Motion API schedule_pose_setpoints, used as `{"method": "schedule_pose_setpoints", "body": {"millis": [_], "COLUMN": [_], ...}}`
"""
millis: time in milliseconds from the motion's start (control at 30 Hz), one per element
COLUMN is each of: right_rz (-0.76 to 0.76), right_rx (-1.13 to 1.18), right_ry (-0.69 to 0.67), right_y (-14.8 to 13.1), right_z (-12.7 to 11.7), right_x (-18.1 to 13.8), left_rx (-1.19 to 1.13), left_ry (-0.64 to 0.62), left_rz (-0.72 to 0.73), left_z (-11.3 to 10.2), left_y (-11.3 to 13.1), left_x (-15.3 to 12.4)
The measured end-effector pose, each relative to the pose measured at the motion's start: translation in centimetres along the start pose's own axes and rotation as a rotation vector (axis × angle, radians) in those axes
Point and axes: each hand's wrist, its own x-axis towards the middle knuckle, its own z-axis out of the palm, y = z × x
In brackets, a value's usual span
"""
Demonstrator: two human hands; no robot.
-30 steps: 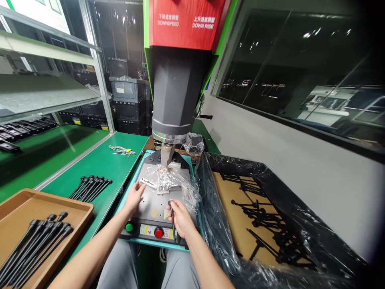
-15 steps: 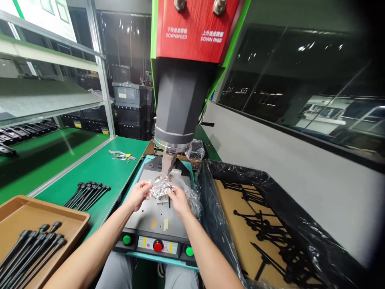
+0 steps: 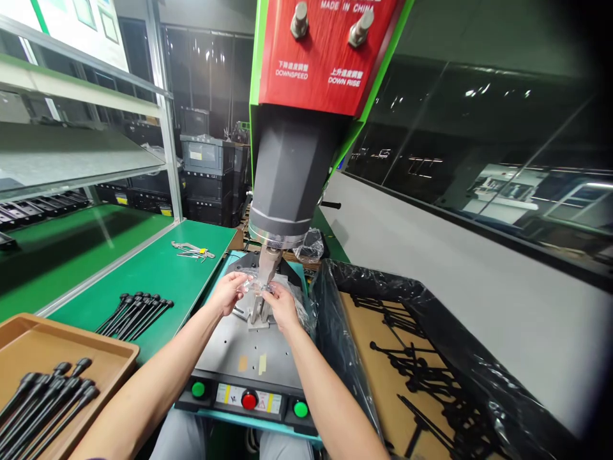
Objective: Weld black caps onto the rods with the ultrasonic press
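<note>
Both my hands are up at the fixture under the press horn [image 3: 268,265] of the welding machine [image 3: 292,166]. My left hand [image 3: 230,292] pinches one side of a crinkled clear plastic bag [image 3: 256,285]. My right hand [image 3: 281,305] grips the bag's other side, fingers closed. A thin black rod [image 3: 261,305] stands near my right hand at the small metal fixture [image 3: 256,317] on the grey machine plate [image 3: 249,351]. Whether the right hand also holds the rod is hidden.
Green, red and green buttons [image 3: 249,400] line the machine front. A brown tray [image 3: 43,358] with several black rods [image 3: 48,396] is at the lower left; more rods [image 3: 136,308] lie on the green bench [image 3: 143,268]. A bag-lined carton [image 3: 416,358] with rods stands right.
My hands moved away from the front of the plate toward the horn and lifted the plastic bag between them. The camera tilted up slightly.
</note>
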Motion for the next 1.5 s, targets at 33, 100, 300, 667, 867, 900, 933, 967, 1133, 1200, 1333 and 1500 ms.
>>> {"method": "schedule_pose_setpoints", "body": {"millis": [33,100,300,667,867,900,933,967,1133,1200,1333,1500], "right_rz": [0.004,0.016,0.085,0.202,0.171,0.157,0.146,0.140,0.230,0.282,0.326,0.399], "right_rx": [0.009,0.021,0.001,0.086,0.126,0.136,0.146,0.157,0.231,0.281,0.474,0.806], "right_ry": [-0.006,-0.003,0.043,0.093,0.206,0.212,0.217,0.222,0.283,0.300,0.214,0.050], "right_y": [0.0,0.0,0.6,2.0,1.6,1.3,1.1,1.1,3.1,4.2,4.7,3.1], "right_z": [0.2,0.4,0.3,-1.8,-5.1,-5.7,-6.3,-6.8,-8.2,-8.3,-7.9,-6.3], "right_x": [0.1,0.3,1.6,2.0,4.2,4.7,5.1,5.3,3.3,1.7,-1.3,-3.0], "left_rx": [-0.002,-0.004,0.006,0.149,0.278,0.291,0.300,0.305,0.323,0.328,0.333,0.318], "left_ry": [0.001,0.000,0.006,0.019,0.031,0.031,0.031,0.032,0.027,0.017,0.006,0.001], "left_rz": [-0.003,-0.009,-0.011,0.010,0.044,0.054,0.064,0.073,0.060,0.048,0.040,0.041], "left_z": [0.0,0.1,0.4,-1.4,-1.3,-1.2,-1.0,-0.8,-0.6,-0.7,-0.9,-1.0], "left_y": [0.1,0.3,1.0,-0.8,-2.9,-3.2,-3.5,-3.7,-4.7,-4.9,-5.1,-5.3], "left_x": [0.0,0.1,0.1,0.4,0.4,0.5,0.6,0.6,0.6,0.5,0.3,0.3]}}
